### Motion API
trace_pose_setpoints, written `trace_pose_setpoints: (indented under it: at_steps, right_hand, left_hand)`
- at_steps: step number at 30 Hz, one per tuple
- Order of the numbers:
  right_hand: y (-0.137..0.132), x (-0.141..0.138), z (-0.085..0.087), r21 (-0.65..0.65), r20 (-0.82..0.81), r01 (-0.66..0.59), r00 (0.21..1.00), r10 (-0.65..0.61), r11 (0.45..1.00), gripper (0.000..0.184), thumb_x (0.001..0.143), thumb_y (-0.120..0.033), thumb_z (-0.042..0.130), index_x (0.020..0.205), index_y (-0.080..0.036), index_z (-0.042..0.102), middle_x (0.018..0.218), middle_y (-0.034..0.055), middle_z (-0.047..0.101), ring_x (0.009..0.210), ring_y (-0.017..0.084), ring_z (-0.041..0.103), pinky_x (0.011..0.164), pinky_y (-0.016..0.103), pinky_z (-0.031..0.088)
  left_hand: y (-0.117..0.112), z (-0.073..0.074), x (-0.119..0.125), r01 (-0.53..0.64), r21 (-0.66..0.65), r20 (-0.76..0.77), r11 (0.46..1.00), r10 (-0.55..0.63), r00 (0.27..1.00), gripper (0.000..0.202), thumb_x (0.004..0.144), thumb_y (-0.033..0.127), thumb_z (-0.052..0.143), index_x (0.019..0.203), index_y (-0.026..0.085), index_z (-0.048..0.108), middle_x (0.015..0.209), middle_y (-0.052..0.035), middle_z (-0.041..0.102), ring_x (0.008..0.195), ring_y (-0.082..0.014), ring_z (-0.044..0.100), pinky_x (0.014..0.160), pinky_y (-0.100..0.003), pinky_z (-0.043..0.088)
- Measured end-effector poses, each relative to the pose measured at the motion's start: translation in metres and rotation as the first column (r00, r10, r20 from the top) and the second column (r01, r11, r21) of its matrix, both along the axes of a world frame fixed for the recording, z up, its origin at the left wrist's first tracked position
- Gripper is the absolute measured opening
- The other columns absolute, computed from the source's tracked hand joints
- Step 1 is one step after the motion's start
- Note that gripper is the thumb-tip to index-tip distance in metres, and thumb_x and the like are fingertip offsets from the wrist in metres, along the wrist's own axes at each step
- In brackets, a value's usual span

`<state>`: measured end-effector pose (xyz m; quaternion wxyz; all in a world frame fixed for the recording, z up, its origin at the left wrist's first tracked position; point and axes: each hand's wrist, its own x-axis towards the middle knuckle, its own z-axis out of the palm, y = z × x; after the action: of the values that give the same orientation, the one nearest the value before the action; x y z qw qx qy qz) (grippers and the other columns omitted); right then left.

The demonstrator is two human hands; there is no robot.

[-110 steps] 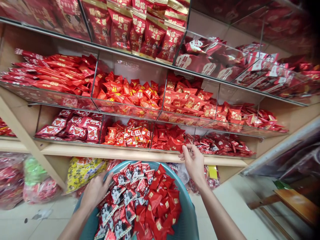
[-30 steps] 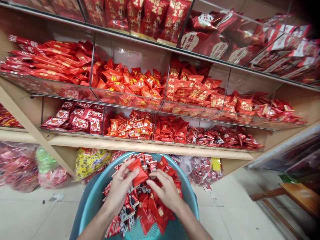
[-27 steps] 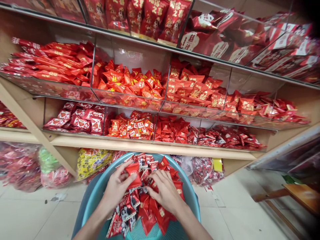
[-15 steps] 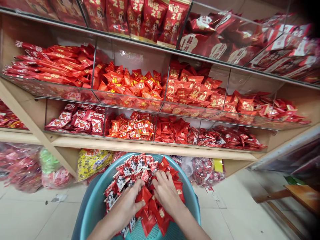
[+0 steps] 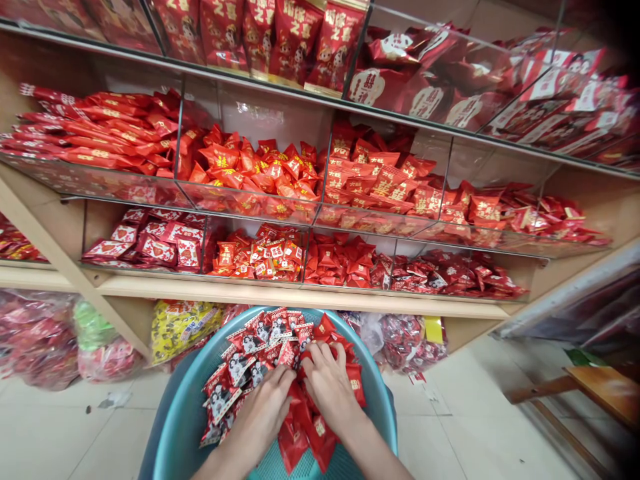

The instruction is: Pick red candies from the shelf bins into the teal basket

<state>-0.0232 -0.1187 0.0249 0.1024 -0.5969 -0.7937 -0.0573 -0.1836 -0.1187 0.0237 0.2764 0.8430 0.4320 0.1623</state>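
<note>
A teal plastic basket (image 5: 167,417) in front of me holds small sealed packets. Red packets with black-and-white figures (image 5: 220,400) fill its left and far side. Plain red packets (image 5: 320,437) with small gold print lie on the right and near side. My left hand (image 5: 263,407) is palm down in the middle of the pile, fingers bent together and tips hidden among the packets. Beside it, my right hand (image 5: 330,383) has its fingers curled round red packets, tips partly hidden. The two hands are close together at the fingertips.
Beyond the basket stands a wooden shelf unit (image 5: 300,293) with clear dividers and many red packets. Under it are a yellow bag (image 5: 185,327) and other clear bags (image 5: 410,340) of packets. A wooden stool (image 5: 605,393) stands at the right on the tiled floor.
My left hand has turned further palm down and its fingers have moved in closer to my right hand. My right hand stays among the red packets. The view has shifted slightly.
</note>
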Motion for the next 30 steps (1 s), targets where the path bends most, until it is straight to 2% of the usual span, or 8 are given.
trace_pose_setpoints:
  at_steps: [3,8,12,16,21,25,27,30]
  right_hand:
    - [-0.001,-0.001,0.001,-0.006,-0.004,0.009,1.0,-0.009,1.0,0.008,0.082,-0.015,0.055,0.086,-0.019,0.061,0.104,0.0068,0.059,0.103,0.024,0.047,0.096,0.05,0.028]
    - [-0.001,-0.001,0.0,0.004,-0.012,0.005,1.0,-0.004,1.0,0.009,0.082,-0.015,0.055,0.088,-0.019,0.061,0.107,0.0077,0.058,0.105,0.025,0.047,0.097,0.054,0.027]
    - [-0.001,-0.002,0.001,0.004,-0.018,0.003,1.0,-0.003,1.0,0.009,0.083,-0.015,0.055,0.087,-0.019,0.061,0.105,0.0077,0.059,0.104,0.024,0.048,0.098,0.053,0.027]
    - [-0.001,-0.002,0.004,-0.006,-0.04,0.006,0.999,-0.006,1.0,0.006,0.083,-0.018,0.056,0.086,-0.019,0.06,0.103,0.0066,0.059,0.103,0.024,0.049,0.099,0.054,0.025]
    - [0.0,-0.001,0.005,0.023,-0.104,-0.027,0.994,0.029,0.999,0.01,0.081,-0.029,0.061,0.084,-0.02,0.058,0.103,0.0041,0.059,0.104,0.022,0.048,0.101,0.051,0.02]
    - [0.003,-0.001,0.004,0.092,-0.171,-0.057,0.983,0.072,0.994,0.008,0.085,-0.029,0.056,0.084,-0.021,0.056,0.101,0.001,0.059,0.102,0.019,0.049,0.102,0.048,0.017]
    - [0.004,-0.002,0.003,0.117,-0.199,-0.069,0.976,0.091,0.991,0.005,0.086,-0.027,0.055,0.084,-0.021,0.055,0.099,-0.0002,0.059,0.1,0.018,0.049,0.102,0.046,0.017]
    - [0.003,-0.004,0.004,0.154,-0.235,-0.081,0.965,0.116,0.985,0.006,0.087,-0.024,0.052,0.083,-0.022,0.056,0.095,-0.0013,0.061,0.095,0.016,0.051,0.1,0.044,0.017]
  left_hand:
    - [-0.004,-0.005,-0.003,0.015,0.097,-0.103,0.995,-0.005,0.995,0.025,0.083,0.016,0.044,0.104,0.019,0.058,0.115,-0.0106,0.056,0.11,-0.0255,0.053,0.095,-0.041,0.043]
    - [-0.008,-0.013,-0.002,0.023,0.127,-0.27,0.992,0.013,0.963,0.034,0.079,0.009,0.045,0.11,0.017,0.056,0.124,-0.0132,0.052,0.115,-0.029,0.05,0.096,-0.043,0.042]
    - [-0.008,-0.01,0.004,0.044,0.104,-0.286,0.994,-0.013,0.958,0.034,0.078,0.004,0.039,0.102,0.018,0.059,0.117,-0.0107,0.056,0.111,-0.0252,0.053,0.09,-0.036,0.047]
    - [-0.003,-0.001,0.003,0.039,0.206,-0.174,0.978,-0.003,0.985,0.02,0.079,0.011,0.046,0.091,0.02,0.06,0.105,-0.0079,0.06,0.099,-0.0228,0.058,0.083,-0.033,0.048]
    - [0.032,0.021,-0.033,-0.228,0.341,0.106,0.912,0.204,0.973,0.025,0.09,0.033,0.037,0.085,0.02,0.058,0.091,-0.0046,0.061,0.087,-0.0179,0.058,0.078,-0.029,0.046]
    - [0.068,0.011,-0.083,-0.526,0.472,0.178,0.708,0.507,0.843,0.039,0.088,0.046,0.035,0.099,0.017,0.057,0.105,-0.0092,0.06,0.099,-0.0252,0.054,0.092,-0.039,0.04]
    - [0.077,-0.002,-0.1,-0.615,0.444,0.102,0.652,0.645,0.757,0.052,0.086,0.053,0.03,0.112,0.014,0.053,0.114,-0.0125,0.057,0.105,-0.0306,0.052,0.093,-0.044,0.039]
    - [0.077,-0.017,-0.109,-0.688,0.178,-0.036,0.704,0.703,0.71,0.059,0.086,0.056,0.025,0.121,0.015,0.046,0.117,-0.0142,0.059,0.109,-0.0313,0.054,0.093,-0.042,0.041]
